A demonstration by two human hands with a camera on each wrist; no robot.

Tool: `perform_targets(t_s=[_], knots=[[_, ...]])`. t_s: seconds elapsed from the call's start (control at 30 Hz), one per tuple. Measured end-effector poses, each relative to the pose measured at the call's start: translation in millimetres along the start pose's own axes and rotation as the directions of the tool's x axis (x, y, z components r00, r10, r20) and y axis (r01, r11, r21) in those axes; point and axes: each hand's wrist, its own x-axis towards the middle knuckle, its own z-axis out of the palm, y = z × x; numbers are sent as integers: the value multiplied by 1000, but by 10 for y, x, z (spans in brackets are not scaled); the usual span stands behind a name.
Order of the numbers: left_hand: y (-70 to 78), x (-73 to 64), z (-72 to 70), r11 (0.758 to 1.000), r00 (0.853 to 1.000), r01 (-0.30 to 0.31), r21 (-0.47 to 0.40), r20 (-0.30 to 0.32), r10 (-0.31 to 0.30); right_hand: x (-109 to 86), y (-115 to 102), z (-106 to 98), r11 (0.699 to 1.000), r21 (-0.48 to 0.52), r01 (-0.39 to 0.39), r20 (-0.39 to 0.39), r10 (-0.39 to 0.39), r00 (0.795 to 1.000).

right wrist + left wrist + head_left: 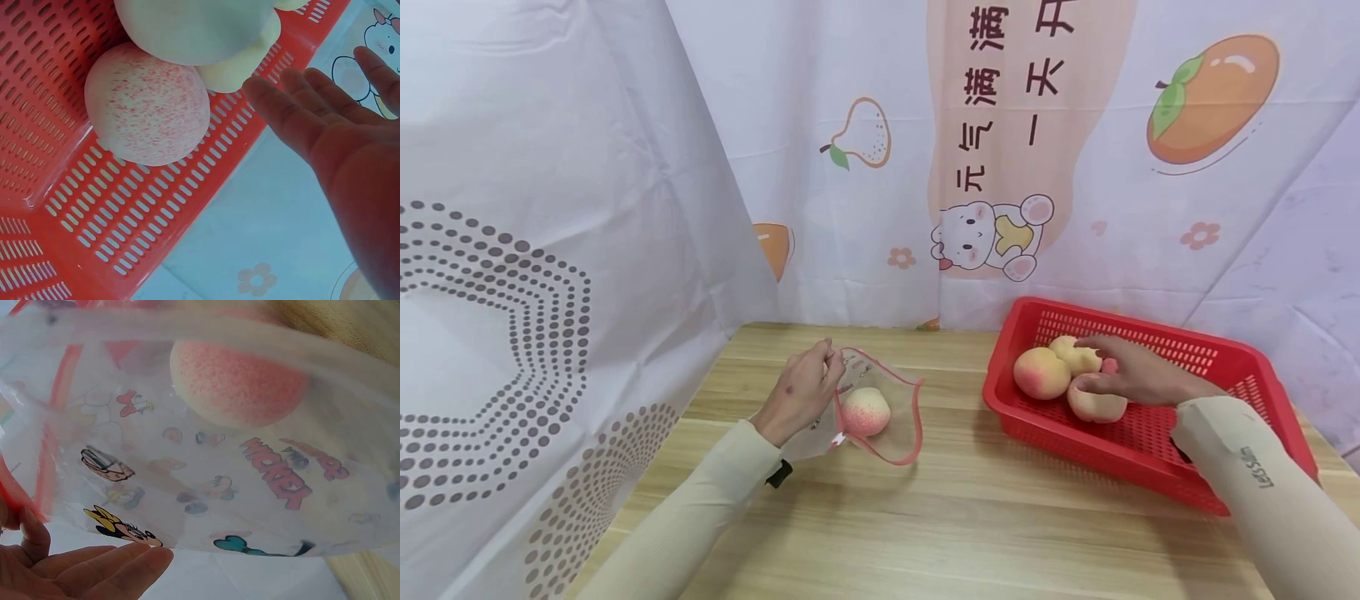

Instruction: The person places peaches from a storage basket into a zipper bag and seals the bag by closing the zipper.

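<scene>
On the left side of the table, my left hand (803, 390) pinches the edge of a clear printed zip bag (904, 425) with a pink-red rim. The bag's mouth gapes, and one pale peach with pink speckles (866, 412) lies inside it. In the left wrist view that peach (237, 381) shows through the cartoon-printed plastic (206, 469). At the right, my right hand (1138, 372) reaches into a red basket (1157, 454) over several peaches, nearest a pale one (1097, 404). Its fingers (287, 115) look extended in the right wrist view, beside the fruit.
Inside the basket, a yellow-pink peach (1042, 372) sits near the left wall, with a pale yellow fruit (1075, 357) behind it. The wooden table (925, 525) runs between bag and basket. A printed white curtain (865, 250) hangs behind.
</scene>
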Motion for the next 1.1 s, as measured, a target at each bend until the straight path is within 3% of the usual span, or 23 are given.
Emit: perform_targets(t_s=[0.37,0.67,1.1], knots=[[3,3,-2,1000,1000,-4,3,6,4,-58,74,30,999,42,11,21,-12,1000],[-4,5,7,1000,1000,-6,-9,6,6,-89,222,-1,999,-4,36,-31,-36,999],[13,2,7,1000,1000,11,-7,9,-11,-124,426,-14,1000,-4,-19,-59,19,998]])
